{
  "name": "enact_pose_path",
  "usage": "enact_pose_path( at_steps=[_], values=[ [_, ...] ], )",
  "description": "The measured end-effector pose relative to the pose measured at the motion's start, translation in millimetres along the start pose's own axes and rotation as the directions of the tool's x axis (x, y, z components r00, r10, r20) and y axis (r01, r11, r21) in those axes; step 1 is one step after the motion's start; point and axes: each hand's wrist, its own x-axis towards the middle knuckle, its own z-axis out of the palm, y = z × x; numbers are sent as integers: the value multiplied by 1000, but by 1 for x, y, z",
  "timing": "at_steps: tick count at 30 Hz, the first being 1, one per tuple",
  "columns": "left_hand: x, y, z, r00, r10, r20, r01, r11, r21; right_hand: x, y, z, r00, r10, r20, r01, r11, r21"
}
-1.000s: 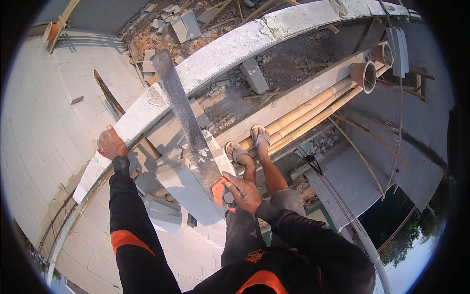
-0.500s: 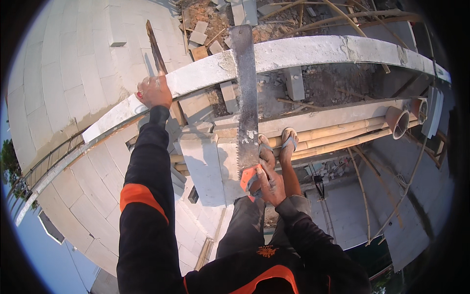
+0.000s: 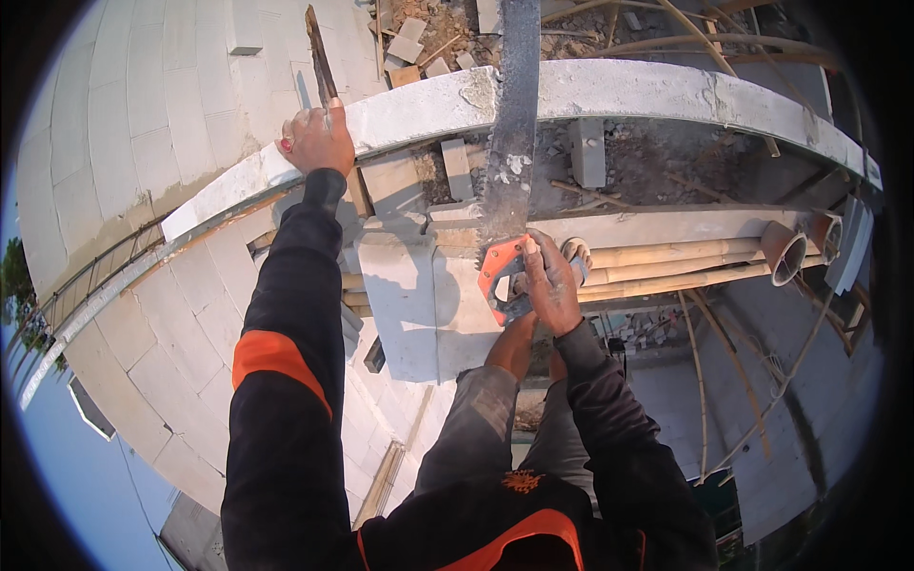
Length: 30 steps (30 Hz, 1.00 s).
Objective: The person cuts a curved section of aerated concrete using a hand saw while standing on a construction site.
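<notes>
A long white beam (image 3: 628,88) runs across in front of me and looks bowed in this view. My left hand (image 3: 319,140) grips its left part, fingers curled over the far edge, close to an upright wooden stick (image 3: 322,59). In my right hand (image 3: 552,283) is the orange and grey handle of a handsaw (image 3: 515,124). Its wide, dusty blade points away from me and lies across the beam, teeth on the left side. The blade's tip runs out past the top edge of the picture.
My sandalled feet stand by bamboo poles (image 3: 666,264), partly behind the saw. Grey blocks (image 3: 398,305) sit left of them. A block wall (image 3: 133,124) rises at left. Rubble and sticks lie beyond the beam; round pipes (image 3: 784,251) are at right.
My right hand has pushed the saw forward, away from me, so the handle is nearer the beam and the tip has left the picture. My left hand stays on the beam.
</notes>
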Motion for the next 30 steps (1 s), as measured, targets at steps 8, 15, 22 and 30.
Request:
enact_pose_path(
  at_steps=[8, 15, 22, 30],
  values=[
    [1, -9, -2, 996, -76, 45, 82, 984, -155, -32, 51, 41, 977, -162, -138, 115, 949, -295],
    [-4, -12, 3, 999, -31, 38, 35, 993, -112, -54, 45, 32, 996, -8, -94, -2, 994, -110],
    [2, -10, -2, 992, -85, 88, 96, 987, -126, -7, 13, 33, 998, -18, -67, 4, 980, -200],
    [-2, -7, -5, 997, -68, 37, 71, 993, -99, -67, 35, 22, 994, 65, -94, -65, 998, -6]
  ],
)
